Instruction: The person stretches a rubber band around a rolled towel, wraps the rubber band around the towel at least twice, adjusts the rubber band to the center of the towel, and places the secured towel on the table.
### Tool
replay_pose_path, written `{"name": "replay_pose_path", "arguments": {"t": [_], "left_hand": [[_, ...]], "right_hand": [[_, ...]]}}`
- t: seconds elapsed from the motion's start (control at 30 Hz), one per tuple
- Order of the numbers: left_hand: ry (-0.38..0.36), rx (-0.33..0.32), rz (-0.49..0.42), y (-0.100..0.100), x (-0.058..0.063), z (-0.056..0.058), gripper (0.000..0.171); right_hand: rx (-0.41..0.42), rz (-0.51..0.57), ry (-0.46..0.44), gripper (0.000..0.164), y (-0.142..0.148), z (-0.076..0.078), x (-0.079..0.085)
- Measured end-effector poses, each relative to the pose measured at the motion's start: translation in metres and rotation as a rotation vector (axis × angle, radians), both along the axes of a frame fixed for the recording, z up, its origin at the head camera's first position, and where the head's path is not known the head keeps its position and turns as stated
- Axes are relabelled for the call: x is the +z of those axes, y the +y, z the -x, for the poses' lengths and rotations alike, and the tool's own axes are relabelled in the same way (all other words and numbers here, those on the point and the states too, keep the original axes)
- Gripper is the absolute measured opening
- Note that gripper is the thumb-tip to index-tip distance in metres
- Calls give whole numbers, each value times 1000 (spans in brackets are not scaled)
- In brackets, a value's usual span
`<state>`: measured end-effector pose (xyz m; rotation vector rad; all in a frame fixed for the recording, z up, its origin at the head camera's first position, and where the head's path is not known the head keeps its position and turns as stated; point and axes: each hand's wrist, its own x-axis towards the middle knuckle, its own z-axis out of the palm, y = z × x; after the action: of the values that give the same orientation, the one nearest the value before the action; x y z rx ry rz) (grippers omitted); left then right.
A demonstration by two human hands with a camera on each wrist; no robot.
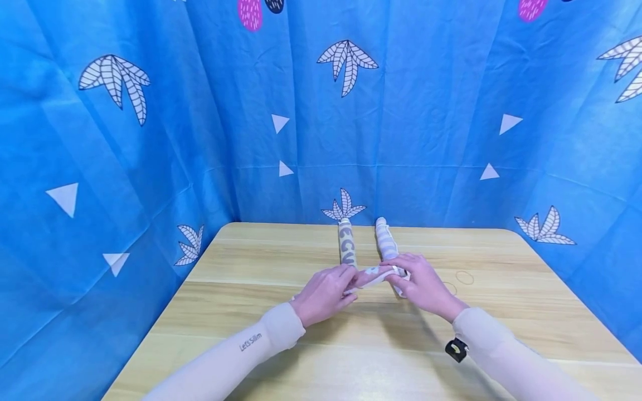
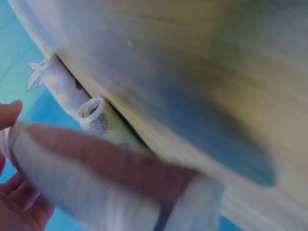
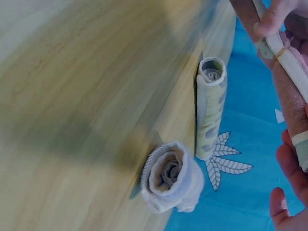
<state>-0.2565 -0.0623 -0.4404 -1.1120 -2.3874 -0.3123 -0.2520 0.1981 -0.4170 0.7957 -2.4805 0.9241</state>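
Observation:
A rolled towel (image 1: 372, 277), pinkish-brown with a white edge, is held crosswise above the table between both hands. My left hand (image 1: 325, 293) grips its left end with curled fingers. At the other end, my right hand (image 1: 423, 285) holds the roll between thumb and fingers. A thin rubber band (image 3: 281, 53) circles the towel in the right wrist view. The left wrist view shows the same towel (image 2: 115, 161) close up and blurred. Beyond the hands lie a yellowish patterned towel roll (image 1: 347, 245) and a striped towel roll (image 1: 386, 242), side by side.
Two loose rubber bands lie right of the right hand; the farther rubber band (image 1: 465, 277) shows whole. The wooden table (image 1: 261, 250) meets a blue patterned curtain (image 1: 426, 139) at its back and sides. A black clip-like object (image 1: 456, 350) sits at the right cuff.

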Motion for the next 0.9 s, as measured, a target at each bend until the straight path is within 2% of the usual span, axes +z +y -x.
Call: {"name": "replay_pose_path", "arguments": {"t": [0.1,0.2,0.4,0.53,0.63,0.8,0.9], "left_hand": [[-26,5,-6,3,1,1,35],[-103,18,-38,4,2,2,32],[-291,31,-105,2,4,3,32],[-341,-6,-128,-2,3,4,33],[-305,-39,-122,-2,2,3,42],[-131,-71,-94,-1,1,1,61],[-45,-67,-84,-1,0,0,64]], "right_hand": [[5,26,-54,28,2,1,0],[33,12,-27,34,5,0,0],[121,-122,231,50,10,4,0],[111,-176,333,48,10,7,0],[92,-171,362,45,8,9,0],[61,-127,349,42,5,9,3],[42,-116,337,40,4,8,4]]}}
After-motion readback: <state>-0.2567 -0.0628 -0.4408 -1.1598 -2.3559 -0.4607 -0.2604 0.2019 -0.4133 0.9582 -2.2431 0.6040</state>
